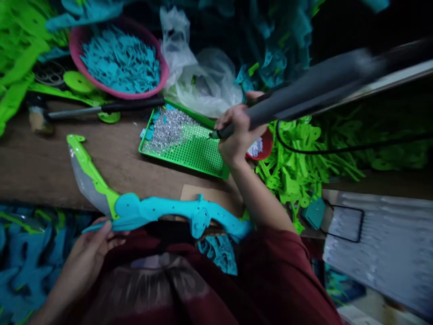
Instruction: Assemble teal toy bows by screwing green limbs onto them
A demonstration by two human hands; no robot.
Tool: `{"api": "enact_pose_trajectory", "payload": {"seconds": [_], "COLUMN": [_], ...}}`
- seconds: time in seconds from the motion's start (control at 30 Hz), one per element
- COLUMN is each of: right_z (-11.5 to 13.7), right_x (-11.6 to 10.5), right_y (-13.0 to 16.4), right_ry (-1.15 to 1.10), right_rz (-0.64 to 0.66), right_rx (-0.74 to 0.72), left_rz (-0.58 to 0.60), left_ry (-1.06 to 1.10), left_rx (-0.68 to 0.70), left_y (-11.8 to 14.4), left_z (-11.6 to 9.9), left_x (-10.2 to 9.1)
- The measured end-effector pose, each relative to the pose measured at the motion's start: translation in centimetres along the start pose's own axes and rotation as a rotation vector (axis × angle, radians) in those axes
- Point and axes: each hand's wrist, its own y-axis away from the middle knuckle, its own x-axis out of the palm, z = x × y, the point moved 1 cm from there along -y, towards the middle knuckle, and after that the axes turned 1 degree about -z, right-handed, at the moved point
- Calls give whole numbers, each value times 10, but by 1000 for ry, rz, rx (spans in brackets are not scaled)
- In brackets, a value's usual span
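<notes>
Turquoise toy part (176, 212), long and curved, lies across the near edge of the tabletop (43, 167), over the person's lap. Lime-green piece with a clear blade-like tip (89, 174) joins its left end and angles up-left onto the wood.

Left hand (89, 253): fingers closed on the left end of the turquoise part, thumb on top.

Right hand (238, 133): wrapped around a dark grey powered driver (304, 92), tip down at the right edge of the green perforated tray (192, 151). Black cord runs off right.

Tray holds a heap of small silver screws (169, 128) in its far-left half; near-right half is bare. Red bowl (265, 144) sits just behind the right hand, mostly hidden.

Open wood between tray and turquoise part, and left of the tray.

Far left: pink basin (118, 92) full of turquoise pieces. Clear plastic bag (199, 81) behind the tray. Pile of lime-green parts (297, 171) crowds the right side.
</notes>
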Motion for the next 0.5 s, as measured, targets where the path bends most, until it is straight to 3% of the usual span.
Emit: {"api": "enact_pose_trajectory", "payload": {"seconds": [0.1,0.2,0.27,0.33,0.5], "right_z": [53,91,100,98,90], "right_x": [-12,-23,-25,-19,7], "right_y": [32,78,105,120,127], "right_ry": [-20,36,37,-41,-232], "right_rz": [40,258,357,372,380], "right_rx": [50,139,154,156,130], "left_rz": [7,-66,-109,-131,-71], "left_ry": [197,249,271,297,298], "left_rx": [-63,-16,17,21,33], "left_y": [-1,-2,-1,1,3], "left_z": [-2,-4,-5,-4,6], "left_x": [13,16,17,18,16]}}
